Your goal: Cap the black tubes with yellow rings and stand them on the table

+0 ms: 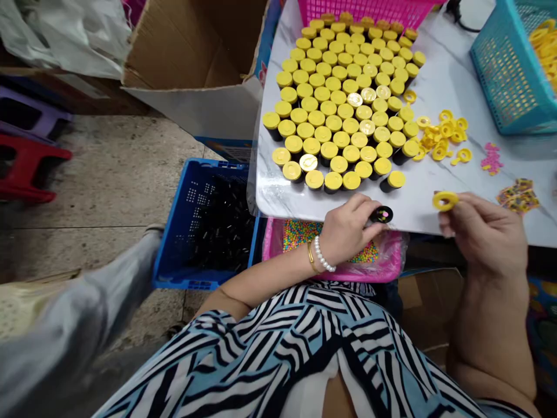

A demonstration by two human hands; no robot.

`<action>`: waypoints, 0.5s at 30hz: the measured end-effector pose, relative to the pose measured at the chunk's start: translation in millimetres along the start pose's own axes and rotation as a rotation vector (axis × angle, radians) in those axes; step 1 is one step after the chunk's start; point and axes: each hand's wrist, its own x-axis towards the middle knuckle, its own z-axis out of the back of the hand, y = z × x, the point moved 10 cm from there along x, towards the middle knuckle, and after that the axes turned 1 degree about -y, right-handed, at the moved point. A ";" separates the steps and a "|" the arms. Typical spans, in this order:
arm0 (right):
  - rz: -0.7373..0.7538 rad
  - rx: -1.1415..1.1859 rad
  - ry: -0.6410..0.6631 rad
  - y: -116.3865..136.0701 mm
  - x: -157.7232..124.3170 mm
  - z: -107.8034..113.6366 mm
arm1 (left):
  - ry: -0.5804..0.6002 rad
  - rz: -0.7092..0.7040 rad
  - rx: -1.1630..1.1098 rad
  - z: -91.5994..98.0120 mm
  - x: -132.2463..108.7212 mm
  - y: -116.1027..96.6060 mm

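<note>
My left hand (350,227) grips a small black tube (382,215) over the table's front edge, its round open end facing up with bits of pink and green inside. To the right, my right hand (481,229) pinches a yellow ring piece (445,201) between thumb and fingers. The two hands are apart. Beyond my left hand stand several black tubes with yellow caps (333,123), packed in a block. A loose pile of yellow ring pieces (441,136) lies beyond my right hand, beside small pink pieces (491,158) and a stack of printed stickers (518,195).
Under the table edge sits a pink tray (395,258) of coloured beads (300,233). A blue crate (174,232) of black tubes stands left of it, near an open cardboard box (187,110). A teal basket (496,75) and a pink basket (365,8) stand at the back. Someone's grey-clothed leg (100,296) is at left.
</note>
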 end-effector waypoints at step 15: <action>-0.274 0.255 0.158 -11.7 -25.5 -94.6 | 0.122 0.051 0.088 -8.9 2.6 -0.6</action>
